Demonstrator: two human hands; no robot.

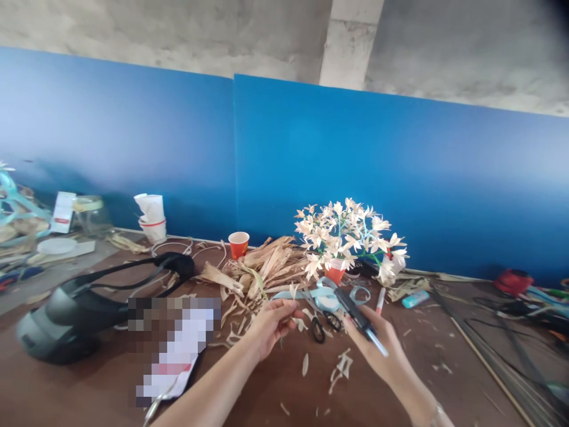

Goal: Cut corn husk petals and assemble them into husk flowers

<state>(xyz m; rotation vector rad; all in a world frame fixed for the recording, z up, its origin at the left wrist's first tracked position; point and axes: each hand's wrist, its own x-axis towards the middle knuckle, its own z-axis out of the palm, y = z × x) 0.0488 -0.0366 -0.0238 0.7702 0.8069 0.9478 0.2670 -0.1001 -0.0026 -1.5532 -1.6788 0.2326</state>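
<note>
My left hand (278, 325) pinches a small cream flower (293, 291) made of husk-like petals, its petals showing above my fingertips. In my right hand (377, 341) is a black glue gun (355, 311), with a pale glue stick (377, 344) poking out of its rear end. The gun's tip points away from me, toward a roll of light blue ribbon (326, 298). Between my hands lie black-handled scissors (318, 330), partly covered. Behind them, a bunch of cream flowers (347, 234) on green stems stands in a red paper cup (335, 271).
Dried corn husks (271, 264) are heaped behind my left hand, near an orange paper cup (239, 245). A black-and-grey headset (57, 320) sits at left. Husk scraps (341, 369) litter the brown table (275, 403). At right lie a turquoise tube (415, 299) and long wires (484, 365).
</note>
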